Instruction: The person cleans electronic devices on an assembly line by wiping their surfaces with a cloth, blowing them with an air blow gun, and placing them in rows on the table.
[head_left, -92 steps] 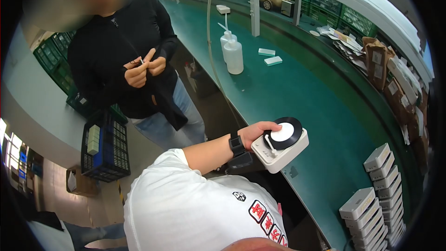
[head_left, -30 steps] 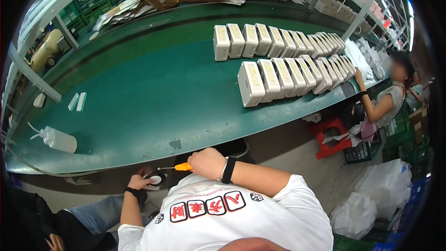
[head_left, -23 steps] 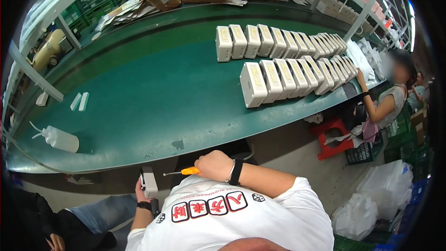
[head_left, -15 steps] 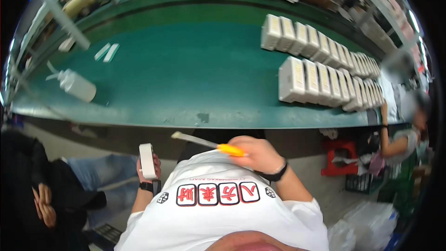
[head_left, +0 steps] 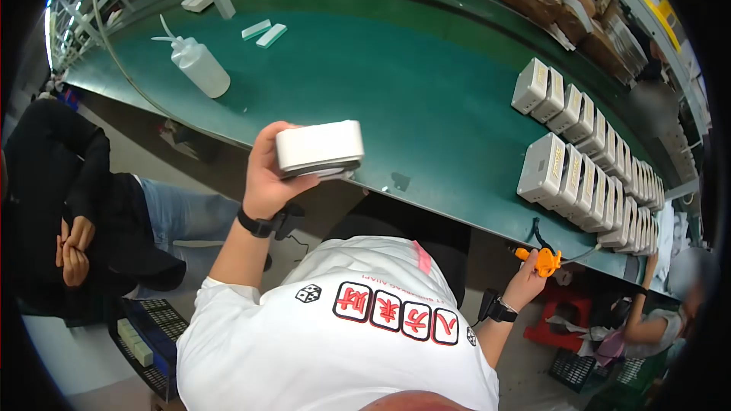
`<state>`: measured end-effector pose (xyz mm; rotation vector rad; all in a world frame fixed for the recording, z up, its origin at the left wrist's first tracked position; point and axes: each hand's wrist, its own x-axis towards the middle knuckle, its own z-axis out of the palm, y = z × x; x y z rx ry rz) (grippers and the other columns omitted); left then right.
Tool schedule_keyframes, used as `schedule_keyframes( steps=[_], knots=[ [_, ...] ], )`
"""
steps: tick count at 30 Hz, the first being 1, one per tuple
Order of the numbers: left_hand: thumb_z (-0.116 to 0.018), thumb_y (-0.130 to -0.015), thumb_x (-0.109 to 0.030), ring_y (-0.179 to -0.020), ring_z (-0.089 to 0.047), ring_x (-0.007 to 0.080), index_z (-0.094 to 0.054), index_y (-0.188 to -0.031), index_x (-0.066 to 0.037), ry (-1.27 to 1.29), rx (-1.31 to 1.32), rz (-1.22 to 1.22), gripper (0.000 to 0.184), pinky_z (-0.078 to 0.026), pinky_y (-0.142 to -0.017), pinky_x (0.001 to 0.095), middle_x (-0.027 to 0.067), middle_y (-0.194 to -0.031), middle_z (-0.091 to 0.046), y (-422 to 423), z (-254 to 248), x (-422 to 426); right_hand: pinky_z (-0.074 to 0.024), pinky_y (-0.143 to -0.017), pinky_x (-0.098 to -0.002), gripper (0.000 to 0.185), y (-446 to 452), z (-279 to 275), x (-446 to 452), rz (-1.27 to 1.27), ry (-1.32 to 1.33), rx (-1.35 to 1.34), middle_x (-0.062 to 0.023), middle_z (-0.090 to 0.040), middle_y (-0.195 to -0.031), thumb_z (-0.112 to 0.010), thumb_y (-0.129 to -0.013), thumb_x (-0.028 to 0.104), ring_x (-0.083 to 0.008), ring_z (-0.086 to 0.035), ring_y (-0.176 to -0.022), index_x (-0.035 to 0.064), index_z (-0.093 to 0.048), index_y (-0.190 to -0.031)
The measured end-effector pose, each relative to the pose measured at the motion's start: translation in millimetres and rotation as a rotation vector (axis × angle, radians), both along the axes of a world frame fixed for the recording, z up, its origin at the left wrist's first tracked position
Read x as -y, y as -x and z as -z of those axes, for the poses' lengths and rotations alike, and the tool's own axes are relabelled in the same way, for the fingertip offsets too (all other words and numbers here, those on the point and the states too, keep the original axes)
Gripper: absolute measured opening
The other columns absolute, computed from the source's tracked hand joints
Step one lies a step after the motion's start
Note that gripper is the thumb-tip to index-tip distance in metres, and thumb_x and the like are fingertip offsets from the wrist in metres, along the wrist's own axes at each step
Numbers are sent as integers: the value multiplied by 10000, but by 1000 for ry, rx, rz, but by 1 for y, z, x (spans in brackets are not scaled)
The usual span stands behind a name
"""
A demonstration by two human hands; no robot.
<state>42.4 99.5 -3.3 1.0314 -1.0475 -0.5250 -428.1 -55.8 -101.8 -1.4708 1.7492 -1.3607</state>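
My left hand (head_left: 266, 183) is raised at the table's front edge. Its fingers wrap around a white box-shaped device (head_left: 318, 143), whose dark underside partly shows. Lower right, my right hand (head_left: 525, 283) is closed around an orange blow gun (head_left: 545, 262) with a black lever and a thin grey nozzle pointing right. The blow gun is close to the front edge, near the nearer row of white devices (head_left: 542, 169). My fingers hide part of its body.
A green table (head_left: 396, 84) stretches ahead. On it are a squeeze bottle (head_left: 199, 67), two small white-and-green strips (head_left: 271, 36) and a farther row of white devices (head_left: 531, 85). A person with clasped hands (head_left: 75, 255) is at left; another person's arm (head_left: 647, 278) is at right.
My left hand has risen with the white device and turned it on its side. My right hand has moved right, and the blow gun's nozzle now points right instead of left. The view has rotated.
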Motion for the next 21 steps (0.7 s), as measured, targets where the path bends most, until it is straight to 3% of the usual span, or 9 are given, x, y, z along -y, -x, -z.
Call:
schedule_keyframes(
  steps=[2, 5, 6, 8, 10, 11, 13, 17, 21],
  knots=[
    [-842, -702, 76, -1238, -576, 230, -473, -1344, -54, 79, 21, -25, 752, -463, -1061, 385, 118, -1307, -596, 10, -5, 18, -479, -722, -272, 383, 11, 12, 5, -8, -255, -8, -39, -646, -902, -611, -1027, 357, -121, -578, -789, -8, -612, -1143],
    [-849, -690, 75, -1256, -572, 242, -473, -1333, -52, 133, 120, -73, 755, -466, -1062, 391, 135, -1328, -588, 18, -9, 34, -409, -583, -254, 305, -10, 25, -3, -26, -232, 421, -1, -579, -817, -617, -1017, 362, -74, -509, -693, 57, -619, -1041],
    [-865, -674, 63, -1248, -586, 259, -486, -1313, -53, 151, 137, -89, 753, -474, -1055, 395, 149, -1325, -599, 20, -9, 39, -424, -592, -252, 294, -4, 21, -11, -49, -569, 445, 17, -549, -795, -645, -996, 392, -82, -495, -673, 102, -597, -980],
    [-878, -663, 53, -1233, -600, 264, -497, -1303, -54, 145, 267, -115, 752, -480, -1046, 394, 152, -1307, -614, 18, -12, 46, -464, -695, -272, 181, -11, 8, -24, -388, -691, 587, -4, -546, -871, -652, -925, 146, -113, -541, -771, 93, -526, -1044],
    [-889, -653, 43, -1212, -616, 267, -515, -1284, -57, 145, 331, -138, 740, -488, -1034, 392, 151, -1280, -633, 19, -15, 53, -466, -836, -292, 386, -21, -22, -27, -702, -724, 828, -51, -540, -1027, -539, -790, -86, -144, -559, -928, 64, -468, -1139],
    [-894, -648, 38, -1198, -626, 268, -528, -1270, -59, 146, 330, -145, 729, -493, -1026, 390, 149, -1263, -643, 22, -17, 58, -460, -883, -307, 371, -38, -55, -26, -814, -703, 863, -59, -526, -1068, -523, -781, -83, -156, -554, -964, 60, -497, -1122],
    [-897, -645, 38, -1203, -626, 278, -525, -1273, -56, 150, 374, -138, 736, -503, -1020, 391, 160, -1266, -639, 25, -18, 64, -468, -884, -309, 307, -64, -87, -14, -1020, -421, 703, -61, -524, -1088, -539, -793, -110, -167, -559, -972, 42, -541, -1060],
    [-901, -640, 38, -1210, -625, 298, -516, -1294, -47, 177, 476, -116, 764, -524, -1006, 395, 193, -1284, -629, 34, -22, 75, -511, -908, -322, 256, -147, -153, 7, -913, 323, 347, -105, -611, -1072, -617, -791, -178, -222, -633, -997, 4, -644, -968],
    [-918, -628, 9, -1164, -646, 291, -551, -1276, -36, 198, 527, -117, 746, -530, -984, 394, 199, -1249, -654, 42, -29, 81, -507, -975, -375, 262, -218, -161, 30, -861, 669, 275, -151, -679, -1165, -669, -802, -128, -301, -670, -1089, 11, -693, -1022]
  ],
)
